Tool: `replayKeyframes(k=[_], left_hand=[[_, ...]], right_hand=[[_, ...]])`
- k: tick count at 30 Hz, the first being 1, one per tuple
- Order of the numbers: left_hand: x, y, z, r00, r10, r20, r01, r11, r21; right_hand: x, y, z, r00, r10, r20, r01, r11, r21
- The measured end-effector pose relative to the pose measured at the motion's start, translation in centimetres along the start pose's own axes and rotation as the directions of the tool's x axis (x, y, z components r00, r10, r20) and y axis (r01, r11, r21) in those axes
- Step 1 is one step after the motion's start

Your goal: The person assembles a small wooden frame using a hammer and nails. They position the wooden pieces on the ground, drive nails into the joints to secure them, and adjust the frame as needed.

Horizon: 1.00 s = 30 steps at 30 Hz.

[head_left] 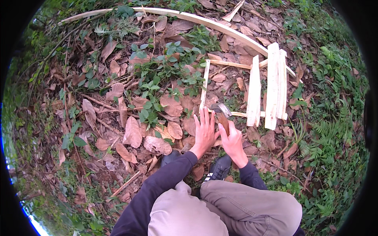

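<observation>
Left hand (204, 131) and right hand (232, 144) are held close together: the left is kept flat with its fingers straight and slightly parted, their tips brought to the near left corner of a light wooden frame of thin strips (204, 85), while the right is wrapped around the handle of a hammer with a brown wooden shaft and a dark metal head (223, 118). Whether anything is pinched beneath the left fingertips cannot be told. From the far left, a long, narrow, pale wooden strip (185, 16) is seen arching across the top and down to the right. Ground at left is strewn with dry brown leaves (132, 131), and a low green leafy plant (155, 82) is seen just left of the frame. The hammer's head is held over the frame's near strip, beside that corner. Farther right, the frame is crossed by three rough, pale wooden slats (271, 86), the leftmost set apart from the closely paired others. The right side is filled by green ferns (327, 133).
</observation>
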State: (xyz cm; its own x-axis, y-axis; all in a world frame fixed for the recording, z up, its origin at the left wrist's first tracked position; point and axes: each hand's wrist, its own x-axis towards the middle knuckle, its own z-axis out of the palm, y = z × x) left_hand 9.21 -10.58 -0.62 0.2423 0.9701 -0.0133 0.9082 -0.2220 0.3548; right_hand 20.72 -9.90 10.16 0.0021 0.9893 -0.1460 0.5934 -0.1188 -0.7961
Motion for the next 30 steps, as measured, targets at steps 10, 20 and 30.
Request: replayKeyframes(k=[10,20,30], left_hand=[[0.0,-0.8,-0.9,0.992,-0.026,0.123,0.030,0.999,-0.031],[0.3,-1.1,-0.2,0.999,0.001,0.037,0.000,1.000,-0.017],[0.1,-1.5,0.3,0.993,0.012,0.121,-0.009,1.000,-0.022]], right_hand=[[0.1,-2.9,-2.8,0.987,0.150,0.060,-0.161,0.921,0.355],[-2.1,1.1,-1.8,0.974,0.199,0.110,-0.200,0.980,0.000],[-1.2,1.2,-1.0,0.972,0.029,0.233,0.013,0.984,-0.179]])
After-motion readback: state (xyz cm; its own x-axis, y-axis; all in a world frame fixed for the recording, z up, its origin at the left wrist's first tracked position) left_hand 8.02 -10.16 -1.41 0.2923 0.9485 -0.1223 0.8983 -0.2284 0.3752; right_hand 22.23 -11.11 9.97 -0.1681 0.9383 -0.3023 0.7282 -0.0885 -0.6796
